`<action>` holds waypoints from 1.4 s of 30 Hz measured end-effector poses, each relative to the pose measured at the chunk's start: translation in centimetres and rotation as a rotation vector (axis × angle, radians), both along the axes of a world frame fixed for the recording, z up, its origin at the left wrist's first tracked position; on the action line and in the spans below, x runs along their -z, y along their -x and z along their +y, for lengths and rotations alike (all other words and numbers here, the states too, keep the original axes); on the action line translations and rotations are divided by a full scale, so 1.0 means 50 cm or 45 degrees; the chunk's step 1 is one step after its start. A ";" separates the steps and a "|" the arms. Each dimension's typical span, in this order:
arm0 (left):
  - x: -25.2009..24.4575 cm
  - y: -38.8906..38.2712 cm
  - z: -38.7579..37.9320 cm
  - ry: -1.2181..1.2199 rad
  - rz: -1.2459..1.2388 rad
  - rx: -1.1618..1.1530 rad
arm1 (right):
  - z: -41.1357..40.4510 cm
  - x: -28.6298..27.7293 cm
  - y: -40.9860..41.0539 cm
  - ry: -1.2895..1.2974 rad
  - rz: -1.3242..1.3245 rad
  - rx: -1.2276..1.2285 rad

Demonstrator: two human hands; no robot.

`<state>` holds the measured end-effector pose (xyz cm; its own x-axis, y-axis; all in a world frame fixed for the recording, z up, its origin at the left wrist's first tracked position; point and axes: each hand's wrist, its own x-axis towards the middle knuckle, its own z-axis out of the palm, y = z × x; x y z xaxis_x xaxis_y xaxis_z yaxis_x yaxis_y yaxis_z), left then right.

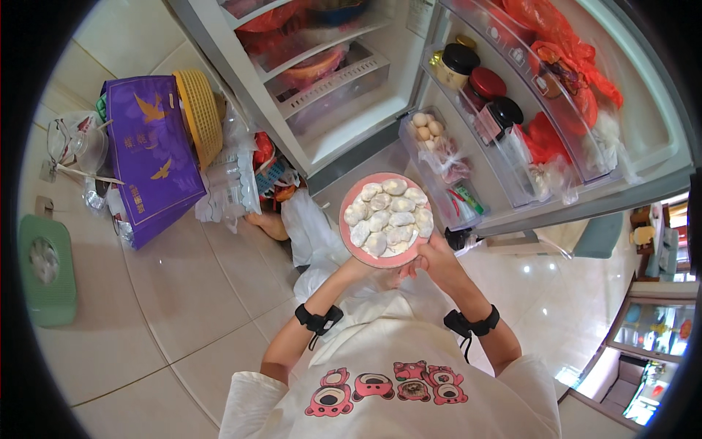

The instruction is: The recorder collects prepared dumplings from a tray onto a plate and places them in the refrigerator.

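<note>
Both my hands hold a pink-rimmed round plate (351, 241) in front of my body. My left hand (359, 267) grips its near left edge, with the fingers hidden beneath. At the near right edge is my right hand (430, 257), its thumb by the rim and some fingertips showing below. Several oval, flour-dusted pieces of food (402, 204) cover the plate in one layer. Just beyond the plate a refrigerator (351, 148) stands with its door (554, 206) swung out to the right. Black bands circle both my wrists.
Fridge shelves (307, 49) hold red bags and a bowl. Door bins contain eggs (428, 129), lidded jars (488, 83) and red plastic bags (567, 82). At left are a purple box (153, 153), a yellow basket (200, 115) and a green plastic container (49, 285). White plastic bags (310, 230) lie beside the fridge.
</note>
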<state>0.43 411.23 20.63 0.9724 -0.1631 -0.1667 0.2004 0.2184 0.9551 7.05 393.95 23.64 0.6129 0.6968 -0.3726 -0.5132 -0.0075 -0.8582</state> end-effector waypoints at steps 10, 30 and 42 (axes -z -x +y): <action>0.112 0.018 0.065 0.069 0.336 0.206 | -0.014 -0.019 -0.022 -0.018 0.036 0.110; 0.108 -0.028 0.062 -0.245 0.252 0.282 | -0.019 -0.014 -0.038 0.041 -0.037 0.065; 0.107 -0.024 0.053 -0.549 -0.005 -0.026 | -0.011 0.008 -0.038 0.025 -0.091 0.037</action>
<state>1.64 413.90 15.29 0.9754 -0.0603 -0.2120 0.1966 -0.1967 0.9606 8.95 393.39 23.24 0.6583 0.6713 -0.3407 -0.4507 -0.0110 -0.8926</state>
